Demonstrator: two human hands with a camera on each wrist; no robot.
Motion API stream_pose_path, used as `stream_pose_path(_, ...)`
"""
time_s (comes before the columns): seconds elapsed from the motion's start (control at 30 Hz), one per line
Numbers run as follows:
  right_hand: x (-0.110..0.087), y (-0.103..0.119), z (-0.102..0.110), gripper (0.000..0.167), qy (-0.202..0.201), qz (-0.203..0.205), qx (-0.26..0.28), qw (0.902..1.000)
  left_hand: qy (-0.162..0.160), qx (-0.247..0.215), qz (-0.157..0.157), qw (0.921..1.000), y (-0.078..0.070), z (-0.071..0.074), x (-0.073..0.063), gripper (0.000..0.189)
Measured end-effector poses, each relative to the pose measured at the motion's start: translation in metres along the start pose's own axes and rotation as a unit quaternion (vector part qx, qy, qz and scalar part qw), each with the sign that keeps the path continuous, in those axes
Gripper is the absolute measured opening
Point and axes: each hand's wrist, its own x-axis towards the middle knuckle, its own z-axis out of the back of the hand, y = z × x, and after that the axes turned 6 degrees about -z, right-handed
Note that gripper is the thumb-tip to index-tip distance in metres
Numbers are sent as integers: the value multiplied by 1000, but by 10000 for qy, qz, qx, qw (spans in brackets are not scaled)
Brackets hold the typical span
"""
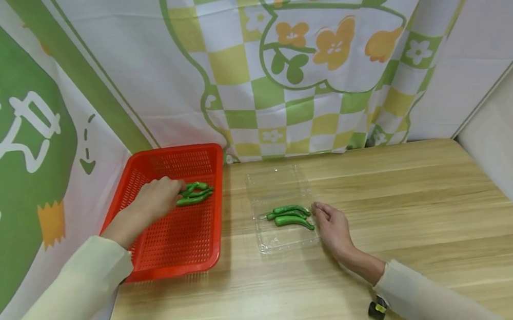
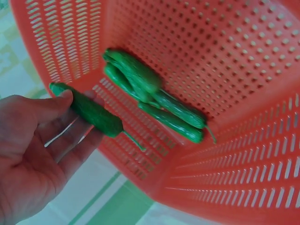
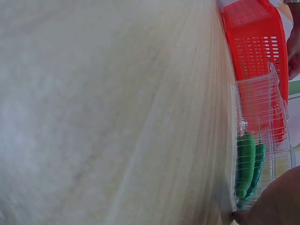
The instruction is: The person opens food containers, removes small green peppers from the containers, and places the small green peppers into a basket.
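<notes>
In the left wrist view, my left hand (image 2: 33, 145) pinches a green pepper (image 2: 91, 111) between thumb and fingers, its thin stem hanging free. It is over the red basket (image 1: 218, 225), where several more green peppers (image 2: 171, 123) lie in a loose pile. A clear plastic box (image 1: 287, 240) lies on the table with its lid (image 1: 274, 181) folded back toward the wall. A few green peppers (image 1: 292, 220) lie side by side in its near half. My right hand (image 1: 335, 227) holds the box's right edge, fingers curled there.
The wooden table (image 1: 409, 207) carries both containers and runs on to the right. A patterned cloth (image 1: 230, 80) hangs along its back edge, and a green and white cloth (image 1: 12, 127) lines the left side. A small black device (image 1: 376, 310) is by the right wrist.
</notes>
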Motion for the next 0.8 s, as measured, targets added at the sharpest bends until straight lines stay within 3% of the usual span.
stream_pose_path(0.37, 1, -1, 0, 37, 12, 32, -66, 10000, 922, 50, -193, 9955, 20, -11, 11, 12)
stream_pose_path(0.47, 1, -1, -1, 37, 4, 35, -103, 9999, 1127, 15, -244, 9933, 27, -13, 14, 25)
stream_pose_path(0.8, 1, 0, -1, 37, -27, 51, -17, 10000, 1396, -158, -353, 9895, 45, -20, 21, 43)
